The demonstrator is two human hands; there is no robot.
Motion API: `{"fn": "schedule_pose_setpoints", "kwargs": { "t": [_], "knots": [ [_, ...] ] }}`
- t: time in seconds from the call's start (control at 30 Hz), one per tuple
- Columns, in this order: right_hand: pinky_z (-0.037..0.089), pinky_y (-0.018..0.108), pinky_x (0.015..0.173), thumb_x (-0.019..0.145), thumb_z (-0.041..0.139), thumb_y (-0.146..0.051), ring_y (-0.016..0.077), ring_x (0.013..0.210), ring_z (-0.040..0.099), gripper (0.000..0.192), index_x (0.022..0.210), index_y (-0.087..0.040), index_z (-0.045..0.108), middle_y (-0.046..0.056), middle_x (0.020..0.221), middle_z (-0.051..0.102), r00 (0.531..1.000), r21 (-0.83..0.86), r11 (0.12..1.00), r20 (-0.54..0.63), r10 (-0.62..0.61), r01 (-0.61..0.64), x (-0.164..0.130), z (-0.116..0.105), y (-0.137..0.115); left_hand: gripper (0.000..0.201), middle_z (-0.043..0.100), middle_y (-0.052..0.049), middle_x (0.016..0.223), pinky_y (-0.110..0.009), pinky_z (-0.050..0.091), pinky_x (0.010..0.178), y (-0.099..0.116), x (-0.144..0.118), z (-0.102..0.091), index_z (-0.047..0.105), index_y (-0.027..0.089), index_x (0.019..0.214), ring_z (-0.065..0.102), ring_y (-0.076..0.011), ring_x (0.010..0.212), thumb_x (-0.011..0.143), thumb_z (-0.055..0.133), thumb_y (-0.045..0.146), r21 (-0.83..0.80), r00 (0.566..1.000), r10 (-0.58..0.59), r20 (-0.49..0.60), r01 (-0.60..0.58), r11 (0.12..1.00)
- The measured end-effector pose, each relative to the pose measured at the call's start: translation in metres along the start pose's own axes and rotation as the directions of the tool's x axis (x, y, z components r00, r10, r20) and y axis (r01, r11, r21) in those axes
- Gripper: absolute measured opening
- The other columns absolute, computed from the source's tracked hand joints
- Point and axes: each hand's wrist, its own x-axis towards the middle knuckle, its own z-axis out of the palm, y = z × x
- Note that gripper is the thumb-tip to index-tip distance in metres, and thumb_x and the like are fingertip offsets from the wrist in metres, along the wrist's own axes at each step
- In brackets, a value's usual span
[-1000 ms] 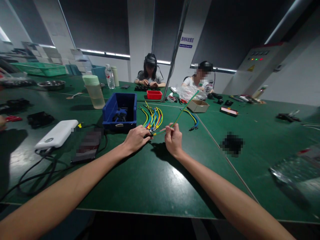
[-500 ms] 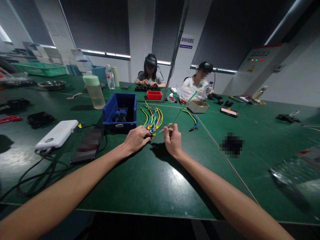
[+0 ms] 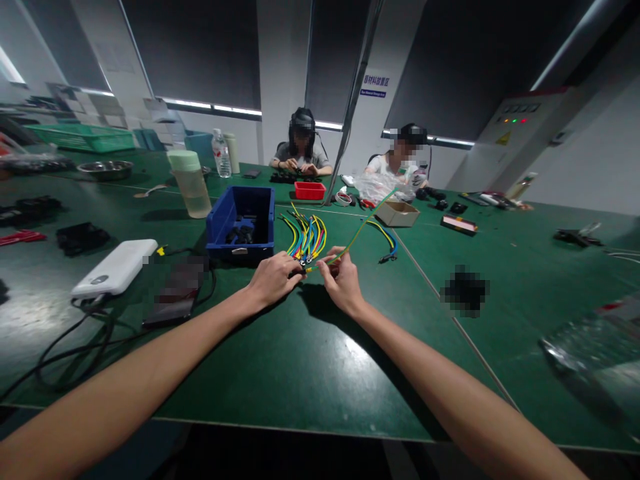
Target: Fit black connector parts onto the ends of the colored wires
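Your left hand rests on the green table, fingers closed on the near ends of the fanned wire bundle, which lies flat and spreads toward 12 o'clock. Your right hand sits just beside it at 3 o'clock, thumb and forefinger pinched on a single green-yellow wire that rises off the table toward 1 o'clock. The near tip of that wire meets the bundle's ends between your hands; whether it is joined cannot be told. The blue bin stands at 10 o'clock from the bundle, holding dark parts. A white power bank lies well apart at 9 o'clock.
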Motion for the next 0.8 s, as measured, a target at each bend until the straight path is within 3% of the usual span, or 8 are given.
{"fn": "schedule_pose_setpoints", "kwargs": {
  "t": [0.2, 0.33, 0.43, 0.53, 0.67, 0.8],
  "knots": [
    [0.045, 0.024, 0.052, 0.081, 0.058, -0.032, 0.0126, 0.055, 0.057, 0.026, 0.099, -0.021, 0.043, 0.001, 0.078, 0.064, 0.997, 0.000, 1.000, 0.069, 0.018, -0.018, -0.0020, 0.0012, -0.0008, 0.010, 0.065, -0.005, 0.084, -0.029, 0.044, 0.069, 0.0020, -0.0001, -0.0015, 0.064, 0.019, 0.084, 0.056, -0.0197, 0.083, 0.083, 0.059, 0.027, 0.015, 1.000, 0.007, 0.005, -0.007, 1.000],
    [0.046, 0.025, 0.051, 0.076, 0.062, -0.035, 0.0136, 0.055, 0.057, 0.024, 0.090, -0.020, 0.050, 0.002, 0.074, 0.063, 0.993, -0.033, 0.997, 0.094, 0.067, -0.065, -0.0034, 0.0020, -0.0024, 0.008, 0.064, -0.005, 0.087, -0.029, 0.044, 0.072, 0.0047, -0.0006, -0.0019, 0.064, 0.019, 0.087, 0.057, -0.0199, 0.086, 0.082, 0.059, 0.023, -0.018, 1.000, 0.025, 0.006, -0.025, 1.000],
    [0.047, 0.025, 0.049, 0.077, 0.061, -0.035, 0.0136, 0.054, 0.057, 0.024, 0.092, -0.020, 0.049, 0.002, 0.074, 0.063, 0.989, 0.040, 0.993, 0.103, 0.104, -0.109, -0.0030, 0.0029, -0.0033, 0.009, 0.063, -0.005, 0.086, -0.029, 0.045, 0.071, 0.0047, -0.0007, -0.0014, 0.062, 0.019, 0.086, 0.057, -0.0200, 0.084, 0.081, 0.060, 0.026, -0.030, 1.000, 0.000, -0.003, 0.000, 1.000],
    [0.047, 0.024, 0.045, 0.077, 0.060, -0.034, 0.0118, 0.048, 0.056, 0.027, 0.095, -0.021, 0.045, 0.000, 0.076, 0.063, 0.987, 0.137, 0.979, 0.086, 0.137, -0.148, -0.0016, 0.0039, -0.0026, 0.012, 0.062, -0.005, 0.086, -0.029, 0.045, 0.071, 0.0032, -0.0003, -0.0007, 0.060, 0.018, 0.086, 0.058, -0.0200, 0.083, 0.083, 0.059, 0.029, -0.076, 1.000, -0.030, -0.009, 0.029, 0.997],
    [0.043, 0.021, 0.040, 0.077, 0.062, -0.035, 0.0093, 0.042, 0.052, 0.026, 0.090, -0.022, 0.044, -0.003, 0.072, 0.063, 0.987, 0.144, 0.977, 0.034, 0.156, -0.159, 0.0001, 0.0047, 0.0011, 0.017, 0.063, -0.005, 0.087, -0.029, 0.045, 0.070, 0.0017, 0.0005, 0.0021, 0.060, 0.018, 0.088, 0.060, -0.0192, 0.080, 0.084, 0.058, 0.034, -0.200, 0.998, -0.060, 0.015, 0.062, 0.978],
    [0.040, 0.020, 0.035, 0.077, 0.062, -0.036, 0.0089, 0.037, 0.051, 0.029, 0.089, -0.023, 0.039, -0.003, 0.071, 0.064, 0.983, 0.189, 0.966, -0.021, 0.182, -0.175, 0.0028, 0.0041, 0.0045, 0.015, 0.066, -0.006, 0.093, -0.030, 0.047, 0.076, 0.0029, 0.0013, 0.0048, 0.060, 0.016, 0.096, 0.062, -0.0196, 0.085, 0.085, 0.055, 0.025, -0.338, 0.997, -0.075, 0.012, 0.075, 0.938]
  ]
}}
